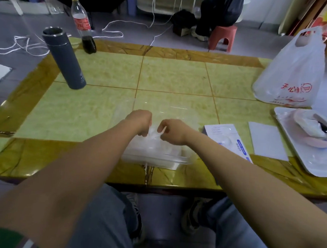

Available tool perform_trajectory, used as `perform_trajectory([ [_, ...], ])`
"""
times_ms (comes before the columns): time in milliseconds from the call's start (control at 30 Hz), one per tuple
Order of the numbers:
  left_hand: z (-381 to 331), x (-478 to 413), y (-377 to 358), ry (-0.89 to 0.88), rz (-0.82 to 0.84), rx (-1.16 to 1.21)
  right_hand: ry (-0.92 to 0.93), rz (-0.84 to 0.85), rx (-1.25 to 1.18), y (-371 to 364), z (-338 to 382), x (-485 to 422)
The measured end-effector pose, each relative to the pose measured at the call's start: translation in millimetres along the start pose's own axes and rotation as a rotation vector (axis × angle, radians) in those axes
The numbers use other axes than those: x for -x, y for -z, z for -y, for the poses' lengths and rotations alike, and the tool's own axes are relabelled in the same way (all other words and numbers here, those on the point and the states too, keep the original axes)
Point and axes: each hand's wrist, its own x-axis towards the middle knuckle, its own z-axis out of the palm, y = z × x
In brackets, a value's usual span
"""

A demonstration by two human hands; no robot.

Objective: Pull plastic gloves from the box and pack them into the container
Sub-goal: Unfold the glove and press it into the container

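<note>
On the bench (171,76) the clear container (156,158) sits at six o'clock, with the glove box (225,136) at its three o'clock. Above the container, the left hand (140,123) and right hand (172,131) each keep a narrow grip, pinching a filmy glove (153,133). It is likely weightless, limp and slippery, and best held by its edges.

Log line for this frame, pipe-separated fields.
phase: packing | left hand: pinches glove | right hand: pinches glove | container: below hands | box: right of container
</note>
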Motion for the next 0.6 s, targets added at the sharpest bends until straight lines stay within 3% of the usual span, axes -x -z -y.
perform_trajectory([
  [167,12.8,-5.7,-9.5,0.008,-0.014,-0.029,-0.151,0.248,-0.175,-24.1,-6.8,-13.5],
  [400,11.1,-1.1,-7.5,-0.060,-0.155,-0.085,-0.100,0.420,-0.148,-18.0,2.4,-4.9],
  [467,11.1,0.1,-11.0,-0.045,-0.220,-0.126,-0.103,0.384,-0.235,-15.8,2.5,-3.4],
  [600,12.2,4.6,-15.0,-0.111,-0.431,-0.303,-0.168,0.125,-0.363,-11.4,-2.2,-13.0],
])
